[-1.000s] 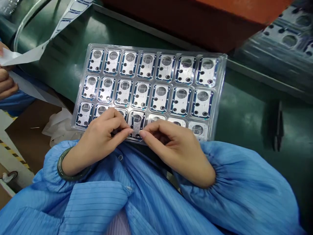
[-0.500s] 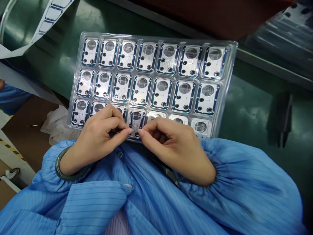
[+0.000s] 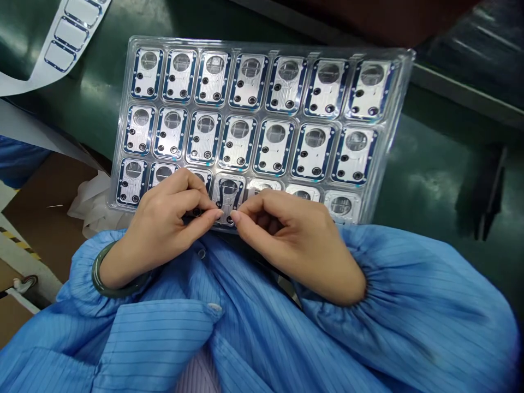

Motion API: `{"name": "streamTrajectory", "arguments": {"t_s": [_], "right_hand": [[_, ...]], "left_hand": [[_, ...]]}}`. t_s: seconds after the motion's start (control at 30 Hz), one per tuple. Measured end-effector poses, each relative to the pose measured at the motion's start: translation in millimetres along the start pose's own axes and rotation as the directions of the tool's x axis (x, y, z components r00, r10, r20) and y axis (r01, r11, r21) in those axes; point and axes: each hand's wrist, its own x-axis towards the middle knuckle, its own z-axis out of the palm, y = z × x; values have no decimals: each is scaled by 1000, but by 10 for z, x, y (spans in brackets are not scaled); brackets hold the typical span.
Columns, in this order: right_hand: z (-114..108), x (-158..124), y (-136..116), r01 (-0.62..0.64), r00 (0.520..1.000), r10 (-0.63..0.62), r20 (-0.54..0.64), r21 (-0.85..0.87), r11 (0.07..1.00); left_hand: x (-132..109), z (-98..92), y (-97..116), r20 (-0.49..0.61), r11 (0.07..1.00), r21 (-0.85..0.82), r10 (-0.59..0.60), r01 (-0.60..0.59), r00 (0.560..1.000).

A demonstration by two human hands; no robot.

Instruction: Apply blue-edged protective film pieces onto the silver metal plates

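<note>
Three rows of metal plates (image 3: 237,147) are lying in the clear tray (image 3: 380,164), and I am working on the near row, with both hands closed in a thumb-and-finger pinch. My left hand (image 3: 176,213) is appearing to grip one side of a thin blue frame (image 3: 238,192), and my right hand (image 3: 290,240) is appearing to grip the other, though the fingertips are hiding the exact points of hold. The frame is lying between the two hands, just beyond and between the fingertips, over the fourth plate from the left; its sides are bowing inward like a waist, so it is not matching that plate's outline. I am judging the step in hand to be lining the frame up with the plate's border. As I am reading it, the next move is calling for gently easing both sides outward to the edge, then pressing them flat without creasing. Plates in the two far rows are wearing blue borders, while those showing beyond my right hand in the near row are looking bare of blue. More frames are sitting on a white paper strip (image 3: 59,30) at upper left, well apart from my hands, above the green bench (image 3: 434,147).
</note>
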Motion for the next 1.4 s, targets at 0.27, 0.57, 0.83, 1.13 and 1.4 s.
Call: {"name": "streamTrajectory", "arguments": {"t_s": [0.27,0.57,0.83,1.13,1.4], "right_hand": [[11,-13,-1,9,1000,-10,-17,-27,1000],[15,-11,5,27,1000,-27,3,-40,999],[-19,-1,10,58,998,-56,33,-77,995],[-83,6,-47,75,993,-63,96,-128,989],[-112,8,23,94,988,-65,139,-213,973]], "left_hand": [[-5,0,5,-5,1000,9,15,-15,1000],[-19,-11,-36,24,996,49,73,-74,997],[-23,-8,-93,41,989,79,119,-122,992],[-6,-7,-87,48,989,104,100,-105,994],[-12,2,-104,39,986,119,113,-117,993]]}}
